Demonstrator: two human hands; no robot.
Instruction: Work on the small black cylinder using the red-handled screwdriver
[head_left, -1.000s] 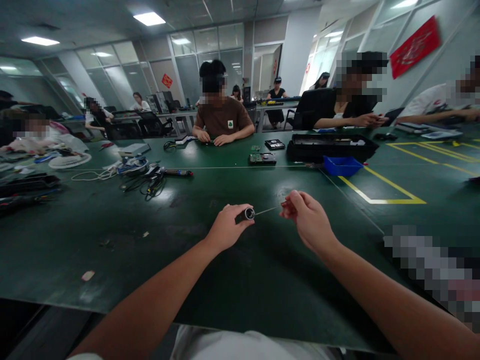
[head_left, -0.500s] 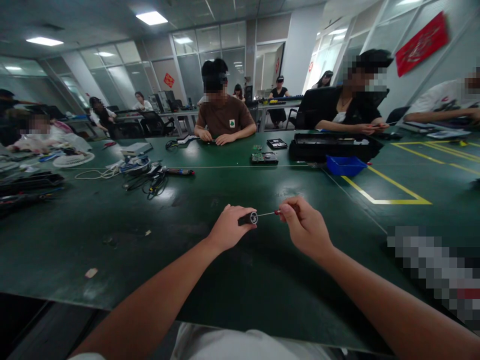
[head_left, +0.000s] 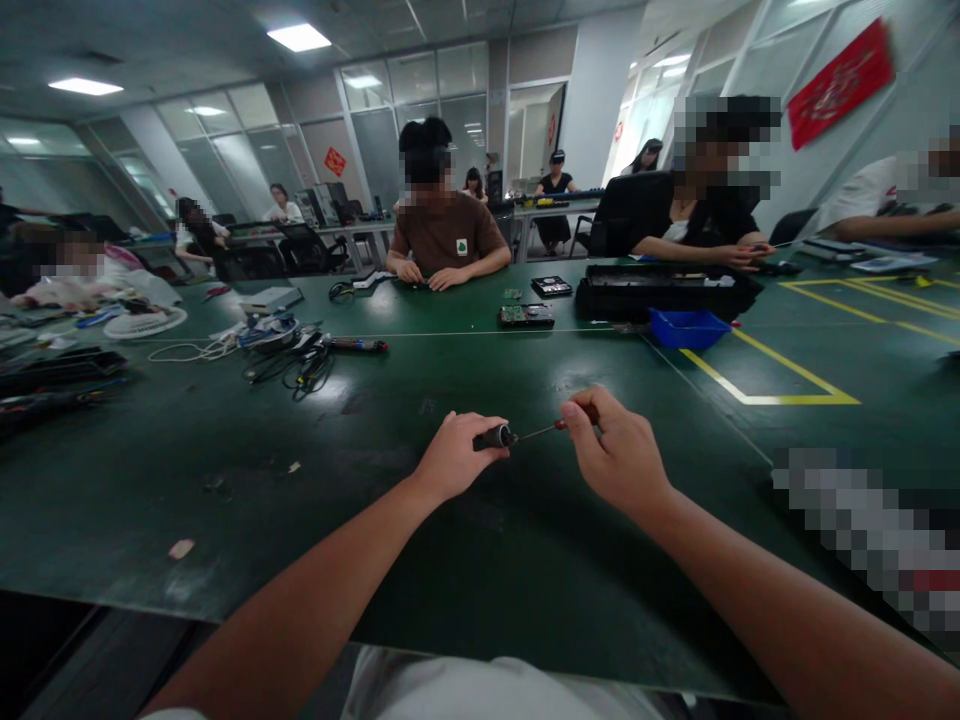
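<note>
My left hand (head_left: 459,456) grips a small dark cylindrical part (head_left: 496,437) between thumb and fingers, its round end facing right. My right hand (head_left: 616,446) is closed on the red handle of a thin screwdriver (head_left: 536,432). The metal shaft slants down to the left, and its tip meets the end of the cylinder. Something small and dark shows at that end, too small to name. Most of the handle is hidden inside my right fingers. Both hands are above the green table (head_left: 420,560).
Cables (head_left: 300,365) lie at left. Beyond my hands are a hard drive (head_left: 526,315), a long black casing (head_left: 667,290) and a blue bin (head_left: 688,330). A blurred-out object (head_left: 862,540) rests at right. A person in a brown shirt (head_left: 450,240) sits opposite.
My right hand and the screwdriver's handle end have shifted slightly right. The cylinder has turned a little, and something small and dark now shows between its end and the screwdriver tip.
</note>
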